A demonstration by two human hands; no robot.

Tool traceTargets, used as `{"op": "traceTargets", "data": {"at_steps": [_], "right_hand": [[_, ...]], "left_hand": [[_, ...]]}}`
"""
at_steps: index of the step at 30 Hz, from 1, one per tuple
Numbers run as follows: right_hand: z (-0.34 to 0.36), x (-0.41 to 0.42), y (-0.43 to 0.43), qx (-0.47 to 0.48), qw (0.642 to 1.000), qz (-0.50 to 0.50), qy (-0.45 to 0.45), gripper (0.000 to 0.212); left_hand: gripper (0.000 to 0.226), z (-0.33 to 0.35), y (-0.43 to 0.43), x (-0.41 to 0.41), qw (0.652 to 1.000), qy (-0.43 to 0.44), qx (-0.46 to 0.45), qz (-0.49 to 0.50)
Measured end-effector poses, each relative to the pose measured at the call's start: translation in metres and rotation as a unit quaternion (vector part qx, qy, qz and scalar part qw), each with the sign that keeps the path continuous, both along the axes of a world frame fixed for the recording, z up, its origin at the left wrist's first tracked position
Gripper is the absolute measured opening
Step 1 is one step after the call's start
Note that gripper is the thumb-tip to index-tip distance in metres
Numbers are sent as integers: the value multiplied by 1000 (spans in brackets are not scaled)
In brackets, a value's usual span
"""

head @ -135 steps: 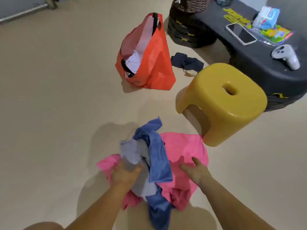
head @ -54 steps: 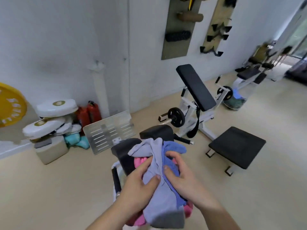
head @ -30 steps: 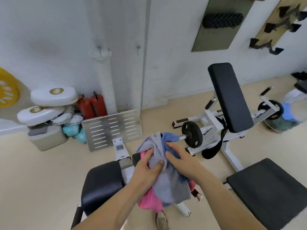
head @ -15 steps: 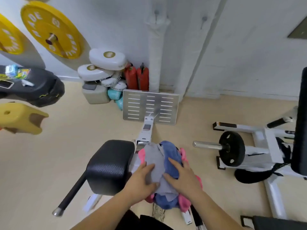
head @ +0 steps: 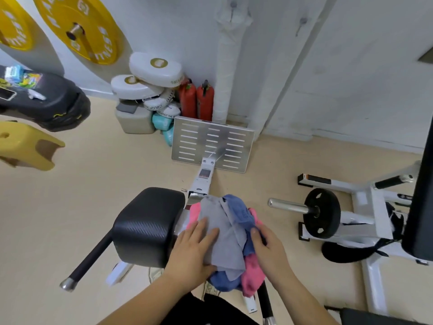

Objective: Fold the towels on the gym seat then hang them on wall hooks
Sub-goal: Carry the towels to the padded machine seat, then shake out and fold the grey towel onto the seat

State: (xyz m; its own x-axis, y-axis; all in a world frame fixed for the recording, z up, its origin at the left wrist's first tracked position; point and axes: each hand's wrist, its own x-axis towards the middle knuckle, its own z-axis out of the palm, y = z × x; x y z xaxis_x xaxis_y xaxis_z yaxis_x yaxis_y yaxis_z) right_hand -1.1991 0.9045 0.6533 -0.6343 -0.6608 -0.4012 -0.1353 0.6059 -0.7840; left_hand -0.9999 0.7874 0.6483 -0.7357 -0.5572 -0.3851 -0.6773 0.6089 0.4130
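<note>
Setting down the towel bundle is the step in hand. Grey, blue and pink cloths sit in a crumpled heap at three o'clock of the black seat pad, just beside its edge; what lies beneath them is hidden. The left hand rests on the grey cloth with its fingers nearly straight and spread, pressing. The right hand curls its fingers into the blue cloth on the heap's three o'clock side.

No fold is made yet. The next move probably calls for drawing one towel free and spreading it flat, though limp cloth may drag its neighbours along. The wall hooks wait at twelve o'clock.

Half a second back the left fingers were curled in a clutch. Earlier still the towels lay on the floor by the yellow stool, now at nine o'clock.
</note>
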Motion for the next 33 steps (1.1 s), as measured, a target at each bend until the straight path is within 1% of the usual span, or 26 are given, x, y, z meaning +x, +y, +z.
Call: {"op": "traceTargets", "data": {"at_steps": [2, 3, 5, 8, 10, 13, 16, 19, 22, 23, 24, 25, 26, 29, 33], "right_hand": [[-2, 3, 3, -4, 998, 42, 55, 23], [-3, 6, 3, -9, 996, 57, 63, 25], [0, 9, 4, -10, 995, 82, 57, 27], [0, 13, 7, 15, 992, 121, 43, 31], [0, 15, 5, 23, 989, 140, 30, 35], [-1, 14, 0, 39, 989, 145, -5, 39], [-6, 10, -4, 58, 981, 181, 21, 40], [-9, 12, -7, 99, 964, 237, 61, 43], [-11, 18, -10, 98, 958, 251, 97, 44], [-9, 21, -12, 103, 955, 255, 109, 49], [-7, 24, -14, 114, 951, 262, 121, 59], [-3, 27, -16, 136, 944, 268, 133, 68], [-3, 29, -18, 158, 937, 274, 148, 72], [-5, 34, -20, 198, 914, 302, 187, 62], [-8, 42, -20, 208, 909, 300, 201, 57]], "left_hand": [[65, -3, 1, -4, 999, 33, -4, 6], [61, -1, 1, -6, 999, 41, 15, 23], [59, 9, -1, -9, 997, 47, 43, 54], [47, 27, -8, -8, 988, 83, 78, 105], [48, 40, -11, -6, 979, 108, 106, 135], [42, 64, -18, -3, 958, 139, 162, 191], [37, 88, -26, 3, 940, 192, 182, 217], [36, 106, -30, 8, 929, 236, 149, 244], [30, 125, -36, 13, 906, 283, 89, 301], [29, 133, -38, 15, 898, 295, 70, 320], [28, 141, -41, 16, 889, 307, 55, 335], [28, 147, -44, 18, 881, 319, 44, 346], [28, 152, -47, 19, 876, 327, 40, 352], [27, 147, -49, 25, 878, 313, 58, 357], [24, 117, -38, 40, 886, 270, 75, 369]]}}
